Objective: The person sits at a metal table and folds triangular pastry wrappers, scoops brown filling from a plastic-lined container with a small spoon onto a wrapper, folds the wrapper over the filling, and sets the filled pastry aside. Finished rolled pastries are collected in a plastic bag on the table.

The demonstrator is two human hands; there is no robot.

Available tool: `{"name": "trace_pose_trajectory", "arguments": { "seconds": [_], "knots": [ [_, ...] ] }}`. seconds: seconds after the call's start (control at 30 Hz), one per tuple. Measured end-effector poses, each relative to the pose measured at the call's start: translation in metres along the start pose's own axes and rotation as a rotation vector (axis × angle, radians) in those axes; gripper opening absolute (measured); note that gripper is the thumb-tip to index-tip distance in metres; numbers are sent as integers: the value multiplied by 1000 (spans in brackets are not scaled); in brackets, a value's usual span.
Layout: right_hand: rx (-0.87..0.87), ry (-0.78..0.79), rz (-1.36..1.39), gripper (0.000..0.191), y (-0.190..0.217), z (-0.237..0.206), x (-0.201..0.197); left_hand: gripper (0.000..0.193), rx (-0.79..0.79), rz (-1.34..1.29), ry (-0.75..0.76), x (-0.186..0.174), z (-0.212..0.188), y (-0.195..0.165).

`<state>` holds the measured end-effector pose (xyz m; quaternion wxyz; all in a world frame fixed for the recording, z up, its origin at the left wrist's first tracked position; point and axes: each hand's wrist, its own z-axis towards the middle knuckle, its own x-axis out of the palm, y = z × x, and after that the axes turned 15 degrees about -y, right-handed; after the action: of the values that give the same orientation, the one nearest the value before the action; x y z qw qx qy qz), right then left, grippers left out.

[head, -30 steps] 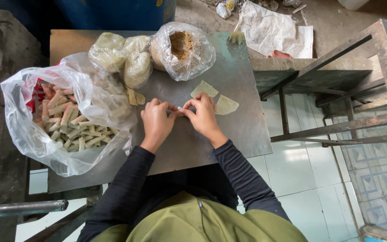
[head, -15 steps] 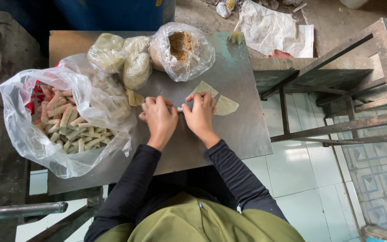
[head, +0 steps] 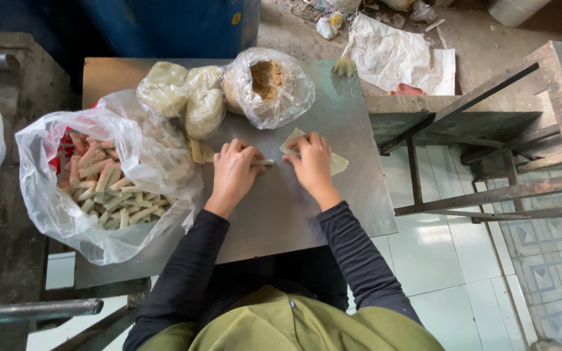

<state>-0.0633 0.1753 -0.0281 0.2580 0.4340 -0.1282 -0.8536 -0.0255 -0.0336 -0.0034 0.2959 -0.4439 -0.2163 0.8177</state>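
Large bag (head: 108, 188) left holds many finished rolls; both hands (head: 232, 172) (head: 310, 162) pinching one roll (head: 263, 162) on desk (head: 352, 195); wrappers (head: 336, 162) remain.

Person, seen from above, lower centre of frame. Left hand (head: 232, 170) and right hand (head: 311, 162): bare, no gloves, rings or watch visible. Sleeves (head: 183, 273): long, dark navy to black, close-fitting, reaching the wrists. Apron (head: 294, 325): olive-green, smooth fabric, covering the lap at bottom centre, small blue tab near its upper edge.
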Motion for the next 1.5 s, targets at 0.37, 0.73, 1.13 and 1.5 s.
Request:
{"name": "trace_pose_trajectory", "arguments": {
  "seconds": [0.37, 0.73, 1.13, 1.5],
  "knots": [
    [-183, -42, -1, 15, 5, 1, 15, 17, -24, 401, -664, -147, -54, -23],
    [-154, -51, 73, 5, 54, -13, 0, 23, 5, 525, -773, -161, -29, -3],
    [13, -261, 513, 44, 57, 74, -15, 30, -168, 207, -102, -16, -55, -19],
    [-2, -311, 508, 13, 61, 105, 23, 23, -295, -227, -147, 1, -48, -27]
  ]
}}
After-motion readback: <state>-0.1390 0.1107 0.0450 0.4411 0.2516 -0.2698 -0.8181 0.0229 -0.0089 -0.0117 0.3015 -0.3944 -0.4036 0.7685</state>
